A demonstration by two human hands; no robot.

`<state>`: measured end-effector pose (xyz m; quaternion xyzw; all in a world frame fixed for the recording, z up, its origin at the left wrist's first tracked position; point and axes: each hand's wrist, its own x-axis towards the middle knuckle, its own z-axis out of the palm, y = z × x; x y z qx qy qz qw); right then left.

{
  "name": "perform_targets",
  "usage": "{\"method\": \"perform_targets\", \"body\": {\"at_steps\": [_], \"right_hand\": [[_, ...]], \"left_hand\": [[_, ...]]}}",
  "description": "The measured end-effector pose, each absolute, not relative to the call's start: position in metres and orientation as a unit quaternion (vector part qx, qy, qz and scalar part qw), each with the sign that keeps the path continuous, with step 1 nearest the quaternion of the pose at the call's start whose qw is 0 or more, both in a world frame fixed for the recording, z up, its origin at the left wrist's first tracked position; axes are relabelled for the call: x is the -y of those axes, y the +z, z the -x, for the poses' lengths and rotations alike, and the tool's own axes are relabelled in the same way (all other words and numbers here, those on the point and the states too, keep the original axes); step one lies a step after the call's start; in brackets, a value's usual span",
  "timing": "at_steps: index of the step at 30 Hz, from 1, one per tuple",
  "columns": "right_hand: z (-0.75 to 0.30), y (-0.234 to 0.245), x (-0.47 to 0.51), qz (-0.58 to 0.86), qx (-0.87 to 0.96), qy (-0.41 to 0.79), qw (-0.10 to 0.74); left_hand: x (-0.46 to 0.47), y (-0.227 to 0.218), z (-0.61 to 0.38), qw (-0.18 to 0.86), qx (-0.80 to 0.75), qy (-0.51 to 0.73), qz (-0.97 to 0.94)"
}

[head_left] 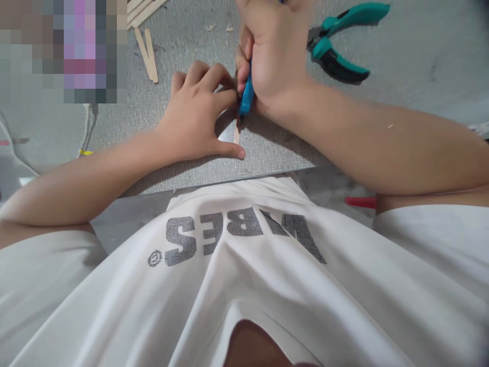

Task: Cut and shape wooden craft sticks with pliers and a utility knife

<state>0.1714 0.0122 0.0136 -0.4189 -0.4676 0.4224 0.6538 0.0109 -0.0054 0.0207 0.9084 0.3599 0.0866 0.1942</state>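
My right hand (273, 56) is closed around a slim blue utility knife (247, 97), its dark tip pointing down toward me. That tip meets a short pale wooden craft stick (236, 136) on the table; most of the stick is hidden under hands and tool. Curved over the stick is my left hand (202, 112), its thumb at the near end and its fingertips by the knife, steadying the stick against the tabletop. Pliers with teal and black handles (346, 43) lie spread beside my right wrist.
Two craft sticks (147, 55) lie left of my hands, with more sticks (143, 11) at the far edge of view. Small shavings (229, 28) dot the grey textured table (183, 168). A white cable (88, 127) hangs at left. The table's near edge runs before my shirt.
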Motion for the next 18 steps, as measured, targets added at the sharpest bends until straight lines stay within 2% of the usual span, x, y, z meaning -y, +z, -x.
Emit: {"method": "perform_targets", "body": {"at_steps": [6, 12, 18], "right_hand": [[-0.1782, 0.0090, -0.0170, 0.442, 0.507, 0.409, 0.617], [-0.1740, 0.0105, -0.0161, 0.403, 0.482, 0.431, 0.648], [-0.1758, 0.0143, -0.0168, 0.411, 0.484, 0.449, 0.628]], "left_hand": [[0.0016, 0.0192, -0.0135, 0.188, -0.345, 0.102, -0.914], [0.0021, 0.0224, -0.0152, 0.205, -0.350, 0.079, -0.911], [0.0057, 0.0266, -0.0176, 0.202, -0.358, 0.070, -0.909]]}}
